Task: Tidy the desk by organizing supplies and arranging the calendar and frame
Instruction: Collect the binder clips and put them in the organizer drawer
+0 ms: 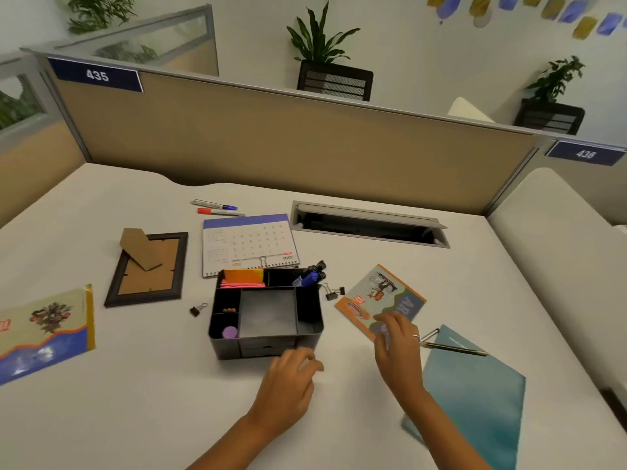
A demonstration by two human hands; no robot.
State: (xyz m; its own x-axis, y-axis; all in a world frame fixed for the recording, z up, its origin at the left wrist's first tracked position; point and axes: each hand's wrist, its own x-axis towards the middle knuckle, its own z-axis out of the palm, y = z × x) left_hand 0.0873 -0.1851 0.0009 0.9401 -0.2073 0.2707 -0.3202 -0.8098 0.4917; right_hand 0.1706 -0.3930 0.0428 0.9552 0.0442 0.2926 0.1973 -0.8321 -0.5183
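A black desk organizer [266, 337] stands mid-desk, holding sticky notes, a purple item and blue markers [310, 276]. Behind it the calendar [249, 244] lies flat. A dark picture frame [149, 269] lies face down at the left with its cardboard stand up. My left hand [288, 378] hovers in front of the organizer with fingers loosely curled, holding nothing. My right hand [395, 344] rests its fingers on the near edge of a small colourful booklet [380, 300] to the organizer's right; whether it pinches the booklet is unclear.
Two markers [219, 208] lie at the back. Binder clips lie at the organizer's left [197, 310] and right [334, 292]. A pen [454, 349] rests on a teal folder [475, 395]. A large printed booklet [44, 330] lies far left. A cable slot [369, 223] is open behind.
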